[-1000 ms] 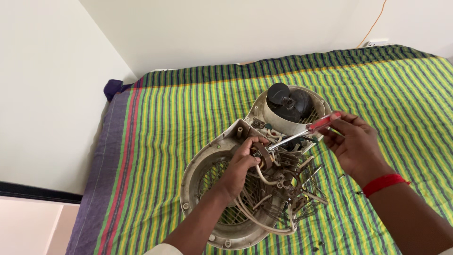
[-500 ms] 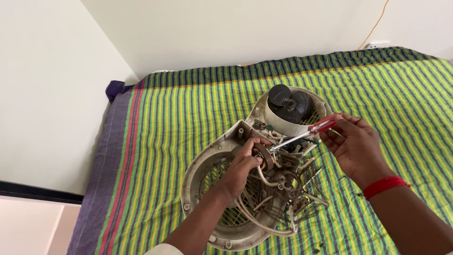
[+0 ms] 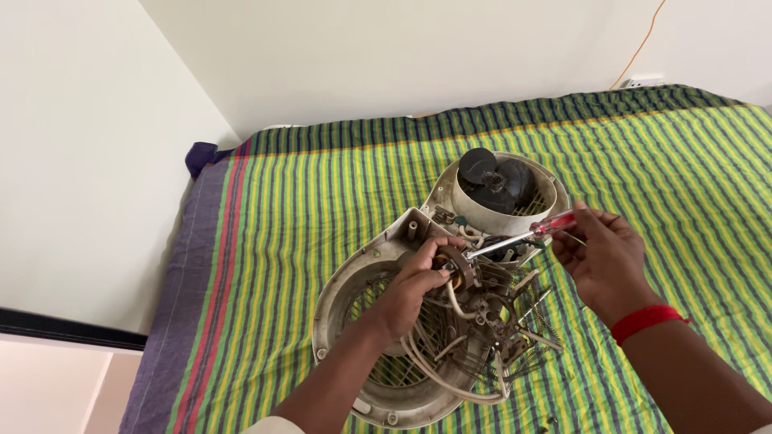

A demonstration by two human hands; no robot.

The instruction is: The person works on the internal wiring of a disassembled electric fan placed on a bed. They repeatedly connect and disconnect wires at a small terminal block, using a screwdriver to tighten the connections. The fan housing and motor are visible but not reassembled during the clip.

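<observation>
Striped green bedsheet (image 3: 322, 201) under white walls carries an opened fan heater housing (image 3: 346, 297), its round shell full of wires and coil springs (image 3: 531, 321). Left hand (image 3: 414, 285) pinches a small brown part over it; right hand (image 3: 603, 257) clamps a red-handled screwdriver (image 3: 523, 235). A slipped tip could snap wires or scatter springs.

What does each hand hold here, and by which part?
Right hand holds a screwdriver by its red handle; left hand grips a small brown part inside the open appliance housing.
</observation>
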